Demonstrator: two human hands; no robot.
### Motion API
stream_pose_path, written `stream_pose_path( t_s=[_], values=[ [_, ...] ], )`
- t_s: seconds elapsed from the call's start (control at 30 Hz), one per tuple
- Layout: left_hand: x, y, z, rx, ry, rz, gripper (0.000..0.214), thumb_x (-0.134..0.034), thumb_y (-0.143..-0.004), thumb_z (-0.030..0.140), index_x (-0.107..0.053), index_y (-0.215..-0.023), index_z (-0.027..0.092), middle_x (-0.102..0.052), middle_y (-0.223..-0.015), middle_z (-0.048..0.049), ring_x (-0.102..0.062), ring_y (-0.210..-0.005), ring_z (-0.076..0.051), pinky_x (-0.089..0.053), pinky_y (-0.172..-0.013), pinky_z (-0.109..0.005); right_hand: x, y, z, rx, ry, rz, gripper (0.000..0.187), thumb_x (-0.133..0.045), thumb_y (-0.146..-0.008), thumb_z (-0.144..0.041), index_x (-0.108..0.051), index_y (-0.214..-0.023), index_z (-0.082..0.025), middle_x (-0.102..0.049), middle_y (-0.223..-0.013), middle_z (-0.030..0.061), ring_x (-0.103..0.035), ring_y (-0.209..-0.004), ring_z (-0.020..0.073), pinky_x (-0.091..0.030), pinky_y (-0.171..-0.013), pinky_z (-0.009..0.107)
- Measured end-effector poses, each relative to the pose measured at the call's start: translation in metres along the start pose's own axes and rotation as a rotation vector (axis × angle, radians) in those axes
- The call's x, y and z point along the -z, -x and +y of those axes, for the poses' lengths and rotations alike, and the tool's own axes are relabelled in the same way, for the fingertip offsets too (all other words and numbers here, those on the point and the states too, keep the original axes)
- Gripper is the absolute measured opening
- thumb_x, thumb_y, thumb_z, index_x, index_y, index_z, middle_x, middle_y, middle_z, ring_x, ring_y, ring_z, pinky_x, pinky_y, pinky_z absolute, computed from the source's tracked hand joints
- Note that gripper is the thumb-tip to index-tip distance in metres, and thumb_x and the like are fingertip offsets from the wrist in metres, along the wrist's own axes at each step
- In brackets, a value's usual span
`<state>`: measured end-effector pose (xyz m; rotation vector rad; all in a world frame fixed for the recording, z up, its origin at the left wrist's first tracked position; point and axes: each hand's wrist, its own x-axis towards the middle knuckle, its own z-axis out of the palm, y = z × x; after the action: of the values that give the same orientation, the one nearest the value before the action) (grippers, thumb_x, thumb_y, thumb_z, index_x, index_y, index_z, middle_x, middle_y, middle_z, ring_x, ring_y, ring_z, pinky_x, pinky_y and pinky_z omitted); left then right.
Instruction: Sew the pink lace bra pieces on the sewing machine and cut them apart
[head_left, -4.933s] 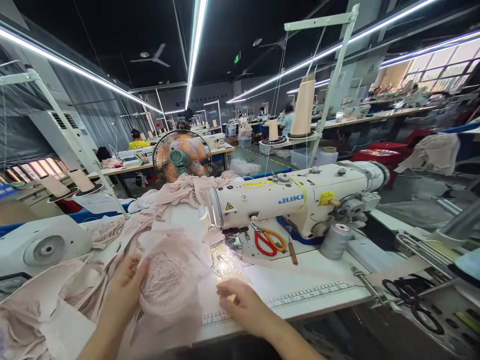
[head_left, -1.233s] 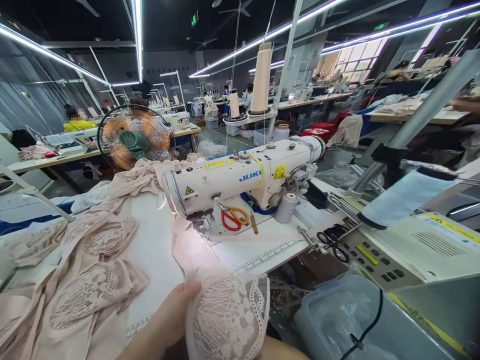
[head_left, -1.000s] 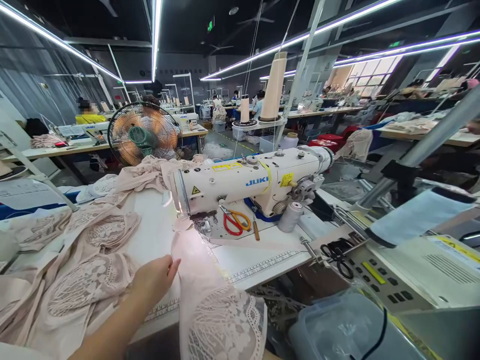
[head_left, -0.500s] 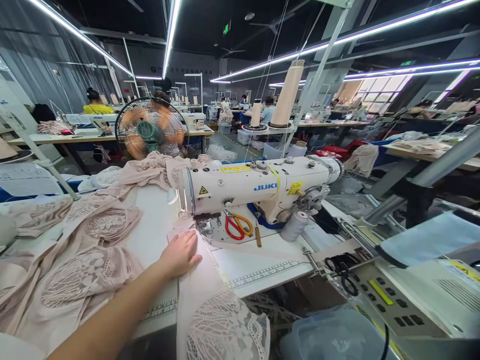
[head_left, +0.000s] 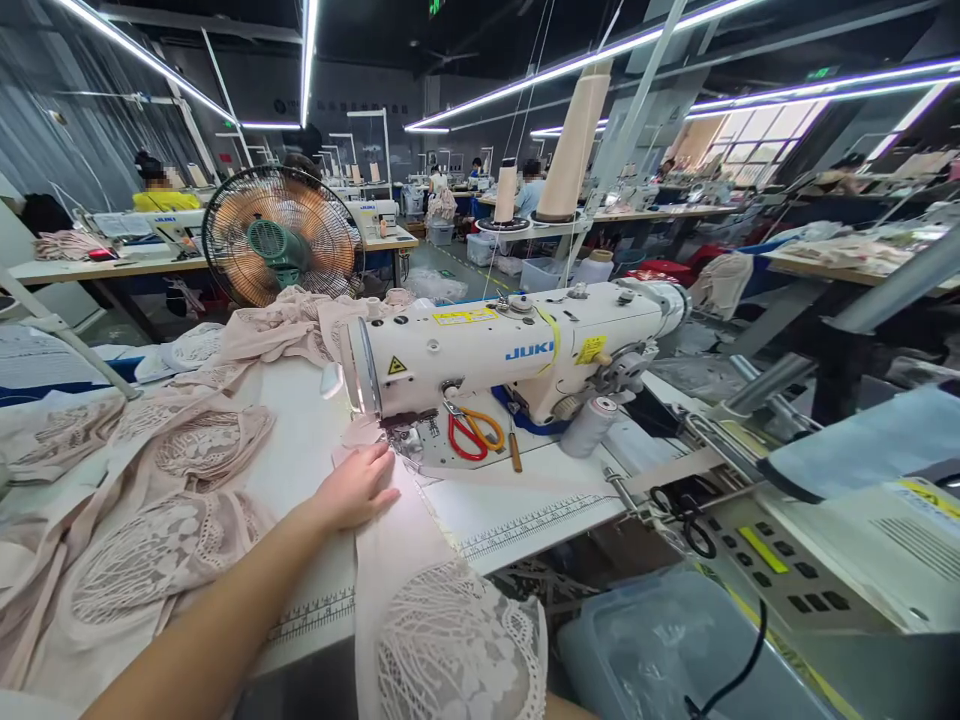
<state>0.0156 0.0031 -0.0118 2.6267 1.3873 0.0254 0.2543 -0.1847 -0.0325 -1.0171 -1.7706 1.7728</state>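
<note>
My left hand [head_left: 358, 487] lies flat on a pale pink bra [head_left: 465, 640], fingers stretched toward the needle area of the white sewing machine [head_left: 480, 350]. The bra's plain wing runs from the machine toward me, and its lace cup hangs over the table's front edge. Whether the fabric's far end is under the presser foot, I cannot make out. A sliver of skin shows at the bottom edge beside the lace cup; my right hand itself is not visible. Red and orange-handled scissors [head_left: 466, 440] and a wooden-handled tool [head_left: 514, 450] rest on the machine bed.
More pale pink lace bras [head_left: 161, 540] lie heaped on the left of the table. A grey thread cone [head_left: 590, 428] stands right of the tool. A fan [head_left: 281, 240] stands behind the table, a plastic bin [head_left: 637, 650] below right. Other people sit at machines farther back.
The camera view has shifted slightly. My left hand stays flat on the bra wing by the needle area. A sliver of skin now shows at the bottom edge beside the lace cup.
</note>
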Motion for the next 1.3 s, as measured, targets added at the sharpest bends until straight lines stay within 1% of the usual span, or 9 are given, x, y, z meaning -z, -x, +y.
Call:
stream_pose_path(
  t_s=[0.27, 0.47, 0.63, 0.77, 0.87, 0.97, 1.1, 1.2, 1.3],
  values=[
    [-0.008, -0.002, -0.006, -0.023, -0.024, 0.016, 0.057, -0.046, -0.089, 0.039, -0.042, -0.135, 0.006, -0.038, -0.146, -0.0197, -0.038, -0.133, -0.03, -0.034, -0.11, -0.044, 0.004, -0.001, 0.001, 0.011, -0.085, 0.058, 0.03, -0.052, -0.092, -0.036, -0.056, -0.118, -0.021, -0.056, -0.123, 0.0087, -0.057, -0.104, 0.0207, -0.051, -0.086, 0.041],
    [-0.009, -0.006, -0.016, -0.061, -0.06, 0.044, 0.054, -0.047, -0.089, 0.04, -0.044, -0.133, 0.009, -0.04, -0.146, -0.018, -0.04, -0.133, -0.029, -0.036, -0.109, -0.043, 0.005, -0.006, 0.004, 0.018, -0.108, 0.059, 0.031, -0.053, -0.092, -0.036, -0.056, -0.119, -0.021, -0.055, -0.124, 0.0088, -0.057, -0.105, 0.0215, -0.05, -0.087, 0.042],
    [-0.005, -0.012, -0.02, -0.098, -0.129, 0.069, 0.054, -0.047, -0.09, 0.041, -0.047, -0.13, 0.005, -0.044, -0.142, -0.0216, -0.045, -0.128, -0.032, -0.04, -0.105, -0.047, 0.008, -0.012, 0.007, 0.032, -0.118, 0.012, 0.029, -0.051, -0.093, -0.034, -0.056, -0.118, -0.02, -0.056, -0.122, 0.0086, -0.058, -0.103, 0.0201, -0.051, -0.086, 0.041],
    [0.0, -0.013, -0.017, -0.141, -0.188, 0.133, 0.036, -0.046, -0.09, 0.033, -0.058, -0.116, 0.011, -0.054, -0.132, -0.0202, -0.053, -0.119, -0.033, -0.043, -0.1, -0.051, 0.011, -0.016, 0.011, 0.064, -0.133, -0.056, 0.029, -0.05, -0.094, -0.034, -0.056, -0.118, -0.019, -0.056, -0.121, 0.0086, -0.058, -0.102, 0.0201, -0.051, -0.086, 0.041],
    [0.0, -0.006, -0.011, -0.174, -0.184, 0.124, 0.028, -0.041, -0.09, 0.024, -0.062, -0.106, 0.014, -0.061, -0.122, -0.0171, -0.058, -0.111, -0.03, -0.046, -0.097, -0.049, 0.013, -0.024, 0.014, 0.102, -0.15, -0.122, 0.031, -0.052, -0.093, -0.035, -0.056, -0.118, -0.018, -0.056, -0.123, 0.009, -0.058, -0.105, 0.0214, -0.049, -0.089, 0.044],
    [0.001, 0.006, 0.0, -0.199, -0.124, 0.091, 0.027, -0.043, -0.089, 0.023, -0.062, -0.105, 0.014, -0.061, -0.121, -0.016, -0.059, -0.109, -0.028, -0.052, -0.09, -0.043, 0.014, -0.036, 0.017, 0.141, -0.175, -0.186, 0.04, -0.055, -0.089, -0.045, -0.059, -0.117, -0.017, -0.058, -0.124, 0.0098, -0.056, -0.112, 0.0239, -0.043, -0.097, 0.046],
    [0.008, 0.023, 0.017, -0.209, -0.038, 0.041, 0.026, -0.05, -0.086, 0.028, -0.063, -0.105, 0.015, -0.059, -0.125, -0.0153, -0.057, -0.112, -0.029, -0.052, -0.091, -0.042, 0.011, -0.051, 0.017, 0.172, -0.221, -0.212, 0.068, -0.052, -0.077, -0.07, -0.065, -0.113, -0.014, -0.061, -0.123, 0.0122, -0.049, -0.123, 0.0255, -0.033, -0.105, 0.033],
    [0.012, 0.029, 0.023, -0.228, -0.008, 0.002, 0.026, -0.05, -0.087, 0.031, -0.064, -0.103, 0.017, -0.059, -0.124, -0.0142, -0.056, -0.111, -0.028, -0.051, -0.092, -0.043, 0.007, -0.059, 0.012, 0.176, -0.266, -0.178, 0.078, -0.051, -0.072, -0.075, -0.06, -0.119, -0.014, -0.06, -0.124, 0.0135, -0.049, -0.124, 0.0244, -0.033, -0.104, 0.031],
    [0.011, 0.03, 0.023, -0.26, 0.009, 0.003, 0.029, -0.046, -0.089, 0.036, -0.064, -0.103, 0.018, -0.059, -0.123, -0.013, -0.055, -0.11, -0.029, -0.05, -0.091, -0.044, 0.005, -0.064, 0.005, 0.17, -0.31, -0.147, 0.077, -0.053, -0.072, -0.073, -0.056, -0.125, -0.017, -0.059, -0.123, 0.0131, -0.051, -0.122, 0.0236, -0.037, -0.1, 0.032]
  ],
)
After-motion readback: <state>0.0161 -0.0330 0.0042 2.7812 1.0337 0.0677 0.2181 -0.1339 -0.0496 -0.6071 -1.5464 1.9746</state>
